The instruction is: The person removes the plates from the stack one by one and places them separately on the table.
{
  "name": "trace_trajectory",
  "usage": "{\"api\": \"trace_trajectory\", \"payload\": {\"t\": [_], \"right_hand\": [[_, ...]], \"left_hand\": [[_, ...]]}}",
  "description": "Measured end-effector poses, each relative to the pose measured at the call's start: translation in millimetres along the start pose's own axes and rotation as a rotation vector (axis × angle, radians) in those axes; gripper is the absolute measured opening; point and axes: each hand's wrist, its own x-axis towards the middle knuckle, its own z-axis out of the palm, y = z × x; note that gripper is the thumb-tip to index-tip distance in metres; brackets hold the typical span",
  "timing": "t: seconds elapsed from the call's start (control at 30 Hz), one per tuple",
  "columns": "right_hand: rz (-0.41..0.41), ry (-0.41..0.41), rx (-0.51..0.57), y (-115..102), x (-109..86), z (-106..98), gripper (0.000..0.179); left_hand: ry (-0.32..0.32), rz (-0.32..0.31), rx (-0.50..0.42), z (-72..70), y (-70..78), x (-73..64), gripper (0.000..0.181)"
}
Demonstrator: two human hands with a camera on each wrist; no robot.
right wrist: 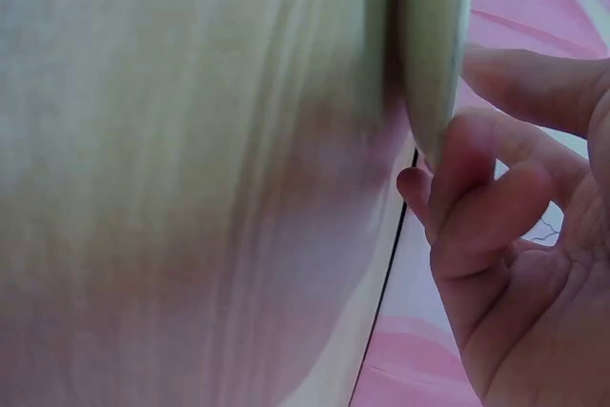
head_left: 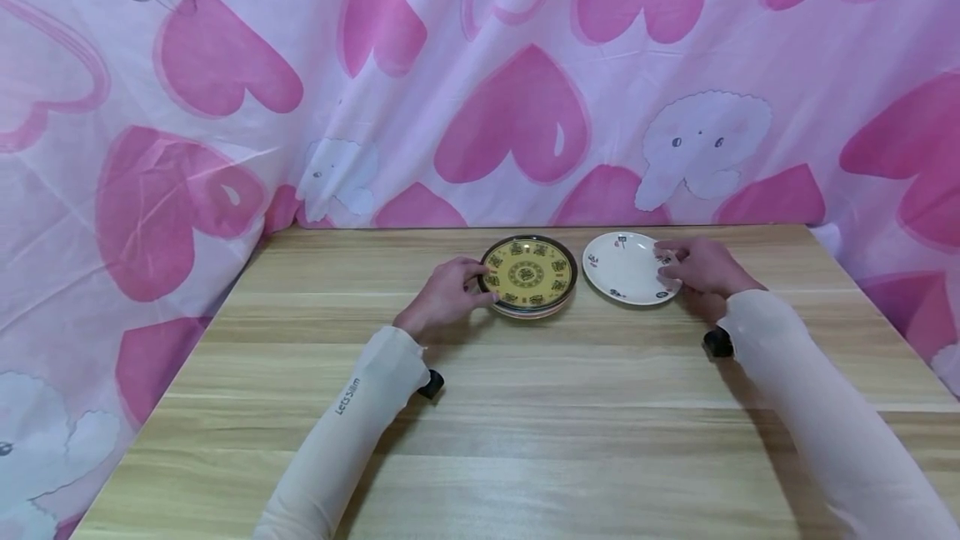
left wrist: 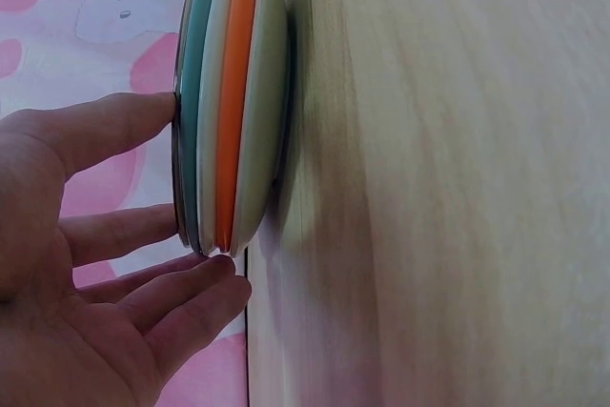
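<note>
A stack of plates (left wrist: pixel 237 92) stands near the table's far edge. Its top plate (head_left: pixel 527 273) is yellow with a dark rim and dark printed motifs; from the side, teal, white, orange and cream layers show below it. My left hand (head_left: pixel 447 294) touches the stack's left rim with thumb and index finger, the fingers mostly straight. Just right of the stack is a white plate (head_left: pixel 626 269) with small dark motifs around its rim. On its right edge my right hand (head_left: pixel 705 267) pinches the rim, with thumb on top and curled fingers at the edge and underside.
A wood-grain table (head_left: pixel 525 423) reaches toward me. Behind it and along both sides hangs a pink cloth (head_left: pixel 420 107) with hearts and white cartoon animals. A narrow gap separates the stack from the white plate.
</note>
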Motion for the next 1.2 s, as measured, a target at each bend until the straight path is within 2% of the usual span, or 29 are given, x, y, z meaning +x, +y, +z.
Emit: {"api": "trace_trajectory", "payload": {"t": [0.1,0.23,0.47,0.57,0.77,0.93,1.2], "right_hand": [[0.012,0.003,0.034,-1.0,-1.1,-2.1,0.064],[0.016,0.013,0.025,-4.4,-2.0,-3.8,0.065],[-0.044,0.051,0.003,-15.3,-2.7,-3.2,0.065],[-0.08,0.073,-0.009,-21.5,-3.2,-0.7,0.063],[-0.143,0.104,0.016,-38.7,-3.3,11.0,0.062],[-0.188,0.119,0.047,-53.8,-3.3,22.0,0.059],[-0.264,0.108,0.141,-80.2,-2.6,38.2,0.052]], "left_hand": [[0.002,-0.002,0.011,-0.2,0.6,0.1,0.059],[0.005,-0.011,0.006,0.0,0.5,0.5,0.061],[0.014,-0.048,-0.121,1.8,1.0,1.8,0.072],[0.011,-0.047,-0.127,2.1,1.3,2.7,0.069],[0.02,-0.043,-0.107,1.6,1.1,1.2,0.061],[0.026,-0.061,-0.109,1.7,0.2,0.8,0.064],[0.023,-0.067,-0.167,2.3,-0.3,1.1,0.058]]}}
